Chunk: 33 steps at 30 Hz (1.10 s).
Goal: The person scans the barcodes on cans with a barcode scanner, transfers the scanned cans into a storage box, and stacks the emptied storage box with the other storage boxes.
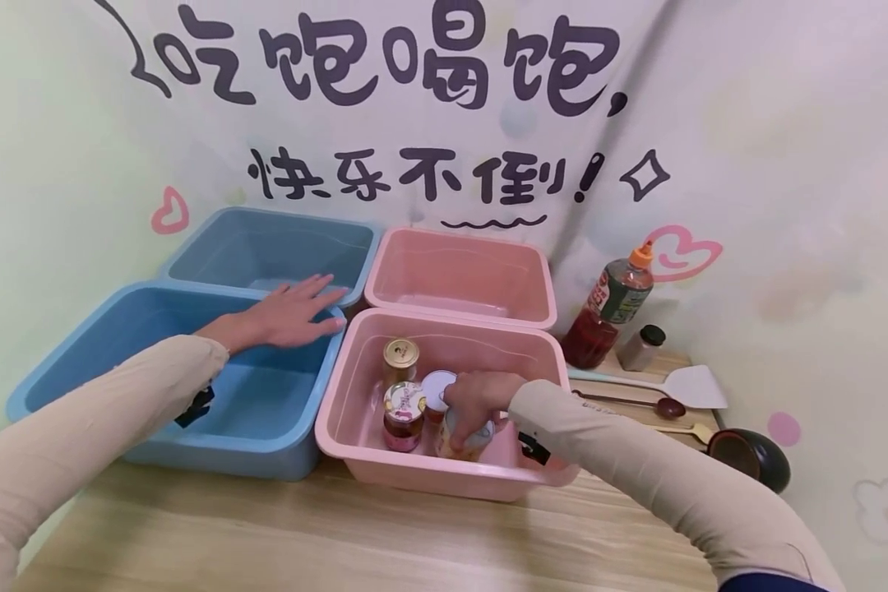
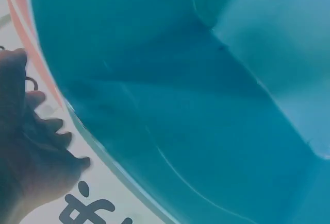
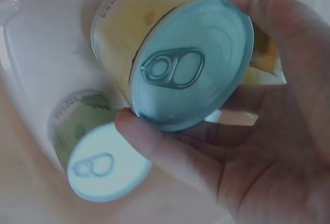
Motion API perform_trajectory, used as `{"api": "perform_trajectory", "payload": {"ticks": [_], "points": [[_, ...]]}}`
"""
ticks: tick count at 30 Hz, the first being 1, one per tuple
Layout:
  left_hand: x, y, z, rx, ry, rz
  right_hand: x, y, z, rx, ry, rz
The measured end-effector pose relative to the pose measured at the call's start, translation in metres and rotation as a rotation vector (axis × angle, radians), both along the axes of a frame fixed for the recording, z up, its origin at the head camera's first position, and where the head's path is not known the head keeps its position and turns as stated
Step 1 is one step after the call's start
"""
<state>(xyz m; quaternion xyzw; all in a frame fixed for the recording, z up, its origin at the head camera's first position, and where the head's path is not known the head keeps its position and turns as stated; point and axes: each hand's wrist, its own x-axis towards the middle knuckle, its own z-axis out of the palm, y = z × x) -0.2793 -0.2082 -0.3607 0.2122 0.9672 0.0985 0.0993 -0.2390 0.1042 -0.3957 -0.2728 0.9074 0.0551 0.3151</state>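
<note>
My right hand (image 1: 484, 399) reaches down into the front pink bin (image 1: 444, 474) and grips a can (image 3: 154, 44) with a yellow label and a silver pull-tab lid. Thumb and fingers wrap its lid end in the right wrist view. Beside it there stands a green-labelled can (image 3: 82, 121), also with a pull-tab lid. In the head view, a jar (image 1: 403, 423) with a patterned white lid, a gold-lidded container (image 1: 401, 353) and a white-lidded container (image 1: 438, 385) stand close by. My left hand (image 1: 296, 316) is spread, palm down, over the front blue bin's (image 1: 289, 444) right rear corner.
Behind stand another blue bin (image 1: 222, 215) and another pink bin (image 1: 459, 240). To the right are a red sauce bottle (image 1: 607, 312), a small black-lidded jar (image 1: 642, 349), a white spatula (image 1: 694, 386), a brown spoon (image 1: 666, 408) and a dark ladle (image 1: 765, 460) on the wooden table (image 1: 326, 534).
</note>
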Motion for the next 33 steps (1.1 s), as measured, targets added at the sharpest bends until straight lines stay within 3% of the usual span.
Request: {"api": "perform_trajectory", "payload": {"ticks": [5, 10, 15, 22, 29, 33], "points": [[-0.006, 0.001, -0.004, 0.033, 0.044, -0.081, -0.001, 0.011, 0.023, -0.039, 0.060, 0.143], [-0.011, -0.002, -0.012, 0.045, 0.034, -0.122, 0.000, 0.024, 0.047, -0.208, 0.099, 0.168], [-0.012, 0.000, -0.022, 0.023, 0.063, -0.154, 0.004, 0.041, 0.071, -0.361, 0.112, 0.149], [-0.010, 0.002, -0.027, 0.004, 0.094, -0.148, 0.010, 0.068, 0.097, -0.453, 0.203, 0.047], [-0.009, 0.004, -0.028, 0.018, 0.098, -0.144, 0.013, 0.105, 0.115, -0.540, 0.226, -0.068], [-0.008, 0.004, -0.029, 0.031, 0.100, -0.144, 0.015, 0.126, 0.123, -0.568, 0.280, -0.059]]}}
